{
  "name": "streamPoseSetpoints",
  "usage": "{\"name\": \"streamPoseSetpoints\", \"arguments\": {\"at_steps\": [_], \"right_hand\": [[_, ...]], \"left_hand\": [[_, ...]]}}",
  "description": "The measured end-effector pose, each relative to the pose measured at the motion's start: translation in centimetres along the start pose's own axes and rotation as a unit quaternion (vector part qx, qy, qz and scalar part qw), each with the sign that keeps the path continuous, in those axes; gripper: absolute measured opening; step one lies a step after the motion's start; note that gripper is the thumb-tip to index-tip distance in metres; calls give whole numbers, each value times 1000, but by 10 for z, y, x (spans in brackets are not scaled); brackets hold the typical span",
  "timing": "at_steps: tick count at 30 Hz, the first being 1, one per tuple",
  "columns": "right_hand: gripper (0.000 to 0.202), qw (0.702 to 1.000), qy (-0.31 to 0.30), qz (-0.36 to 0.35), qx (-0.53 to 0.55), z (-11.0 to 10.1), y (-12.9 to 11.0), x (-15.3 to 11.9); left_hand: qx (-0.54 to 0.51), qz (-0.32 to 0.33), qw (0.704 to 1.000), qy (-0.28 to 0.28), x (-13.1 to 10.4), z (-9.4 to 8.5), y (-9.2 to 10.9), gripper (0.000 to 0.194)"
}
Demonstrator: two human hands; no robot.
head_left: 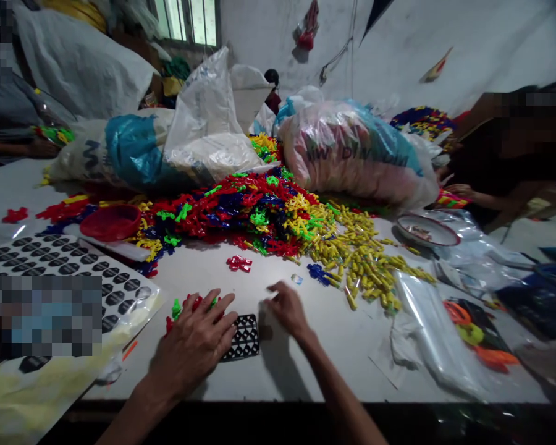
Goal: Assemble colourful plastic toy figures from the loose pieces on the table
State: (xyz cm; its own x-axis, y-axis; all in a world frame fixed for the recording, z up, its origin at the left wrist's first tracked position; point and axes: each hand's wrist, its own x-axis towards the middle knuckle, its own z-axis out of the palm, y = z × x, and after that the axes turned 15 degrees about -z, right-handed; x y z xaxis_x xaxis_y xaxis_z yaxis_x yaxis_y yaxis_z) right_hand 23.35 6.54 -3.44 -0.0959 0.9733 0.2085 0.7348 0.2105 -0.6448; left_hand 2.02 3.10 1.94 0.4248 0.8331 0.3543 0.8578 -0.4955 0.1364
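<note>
My left hand [197, 337] lies spread over some red and green plastic pieces [176, 308] and the left side of a black perforated plate [246, 337] on the white table. My right hand [287, 307] hovers just right of the plate, with its fingers curled and their tips partly hidden; whether it holds something cannot be made out. Beyond the hands lie a red piece [239, 264] and a blue piece [318, 274]. Farther back is a heap of red, blue, green and yellow pieces [222, 210].
Yellow tubes [361, 259] spread to the right of the heap. Sticker sheets [143, 303] cover the left side. Clear plastic bags [435, 334] and a bowl [429, 230] are at right. Large filled sacks [352, 151] stand behind. People sit at both sides.
</note>
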Motion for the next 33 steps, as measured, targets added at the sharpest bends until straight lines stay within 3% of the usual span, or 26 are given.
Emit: {"name": "streamPoseSetpoints", "arguments": {"at_steps": [1, 2, 5, 9, 13, 19, 23, 28, 33], "right_hand": [[27, 998, 10, 28, -53, -15, 13, 18], [29, 979, -13, 87, -186, -27, 25, 36], [26, 960, -46, 108, -254, -47, 48, 73], [21, 955, -81, 97, -267, -45, 54, 68], [20, 951, -77, 105, -281, -37, 41, 50], [19, 972, -86, -85, -200, 9, -12, 80], [12, 969, -102, -115, -192, 36, -26, 82], [29, 969, -99, -83, -211, 22, -18, 76], [19, 971, -69, -47, -223, 17, -19, 118]], "left_hand": [[-1, -8, 1000, 3, -1, 1, -1, 24], [-1, -15, 1000, 5, -2, 1, -1, 23], [-1, -10, 1000, 10, -2, -2, -1, 23], [12, 14, 1000, 14, -2, -9, -8, 23], [13, 19, 1000, 5, -4, -12, -16, 26], [23, -10, 1000, 1, -4, -10, -13, 26], [19, -17, 1000, -3, -4, -11, -11, 25], [-4, -34, 999, -1, -4, -13, -9, 24], [-21, -55, 998, 4, -5, -11, -7, 23]]}}
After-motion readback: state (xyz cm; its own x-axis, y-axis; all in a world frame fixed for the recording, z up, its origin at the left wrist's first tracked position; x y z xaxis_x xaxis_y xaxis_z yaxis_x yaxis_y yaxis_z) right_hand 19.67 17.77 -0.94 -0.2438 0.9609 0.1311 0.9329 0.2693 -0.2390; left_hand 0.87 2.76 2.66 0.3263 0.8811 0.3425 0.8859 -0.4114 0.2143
